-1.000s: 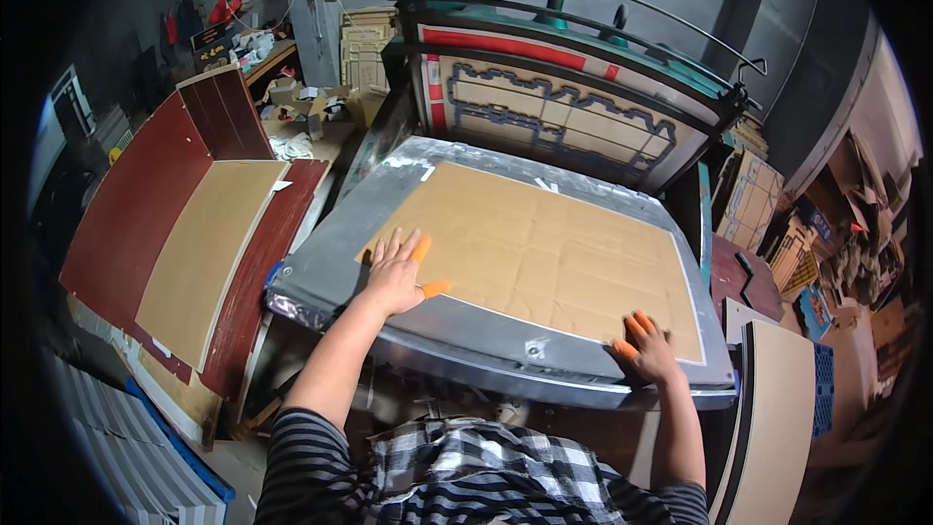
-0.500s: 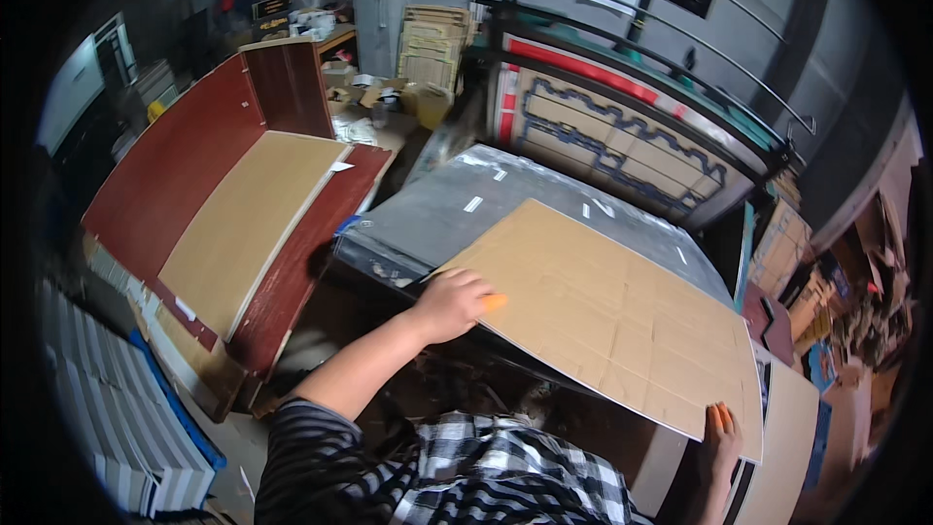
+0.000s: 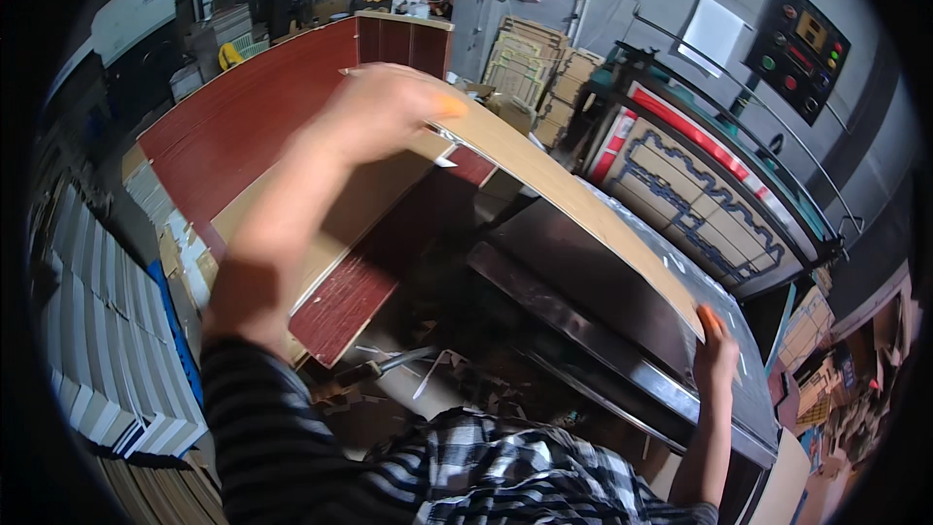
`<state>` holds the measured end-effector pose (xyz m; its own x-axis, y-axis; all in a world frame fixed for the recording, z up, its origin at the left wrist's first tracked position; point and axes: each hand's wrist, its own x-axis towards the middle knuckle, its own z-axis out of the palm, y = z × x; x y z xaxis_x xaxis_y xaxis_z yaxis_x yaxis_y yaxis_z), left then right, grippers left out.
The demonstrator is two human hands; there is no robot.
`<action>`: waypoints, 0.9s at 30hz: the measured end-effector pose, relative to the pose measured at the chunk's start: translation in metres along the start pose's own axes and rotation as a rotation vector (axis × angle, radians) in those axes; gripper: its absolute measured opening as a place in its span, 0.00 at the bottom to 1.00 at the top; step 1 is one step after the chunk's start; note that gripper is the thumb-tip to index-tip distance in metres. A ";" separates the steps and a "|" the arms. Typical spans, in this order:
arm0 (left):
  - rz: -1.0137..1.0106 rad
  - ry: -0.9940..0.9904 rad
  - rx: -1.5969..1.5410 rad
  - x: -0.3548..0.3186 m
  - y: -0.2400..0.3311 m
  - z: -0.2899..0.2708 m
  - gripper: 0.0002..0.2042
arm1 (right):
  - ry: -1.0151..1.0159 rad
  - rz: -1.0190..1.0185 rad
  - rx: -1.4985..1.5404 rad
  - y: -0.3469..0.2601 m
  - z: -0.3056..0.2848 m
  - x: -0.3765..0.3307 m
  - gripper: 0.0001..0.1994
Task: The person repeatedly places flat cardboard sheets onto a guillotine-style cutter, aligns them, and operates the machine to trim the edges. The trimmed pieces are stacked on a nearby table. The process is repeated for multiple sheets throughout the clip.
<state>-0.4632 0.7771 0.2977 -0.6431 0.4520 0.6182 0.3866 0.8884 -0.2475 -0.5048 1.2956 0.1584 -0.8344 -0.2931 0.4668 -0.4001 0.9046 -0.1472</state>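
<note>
My left hand (image 3: 384, 107), smeared by motion and with orange on a fingertip, is raised at the far left end of a large brown cardboard sheet (image 3: 530, 157), its fingers closed at the edge. My right hand (image 3: 716, 345), also with orange on its fingertips, pinches the sheet's near right end. The sheet is tilted and seen nearly edge-on, lifted above the dark metal bed (image 3: 593, 262) of a machine. Beyond the bed stands an upright die board (image 3: 700, 199) with wavy dark strips.
At the left stands a dark red wooden stand (image 3: 253, 126) with a brown board (image 3: 369, 204) lying in it. Stacked pale sheets (image 3: 107, 321) fill the left edge. A control panel (image 3: 799, 51) hangs at the back right, above heaped cardboard scraps (image 3: 860, 399). Scraps litter the floor.
The sheet has been lifted off the bed and swung up to the left, toward the red stand. My left hand rose and moved away; my right hand moved up. The view turned left.
</note>
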 end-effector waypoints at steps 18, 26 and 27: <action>-1.243 -0.318 0.475 -0.448 0.008 0.232 0.15 | -0.297 -0.949 0.014 -0.373 0.339 0.151 0.20; -1.102 -0.159 0.426 -0.446 -0.014 0.284 0.10 | -0.381 -0.996 0.571 -0.280 0.153 0.075 0.16; -1.076 -0.106 0.395 -0.443 -0.017 0.290 0.09 | -0.383 -0.917 0.573 -0.249 0.137 0.068 0.15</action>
<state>-0.3768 0.5845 -0.1888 -0.5744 -0.5674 0.5900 -0.6184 0.7731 0.1414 -0.5143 1.0080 0.1077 -0.1611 -0.9330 0.3217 -0.9491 0.0571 -0.3096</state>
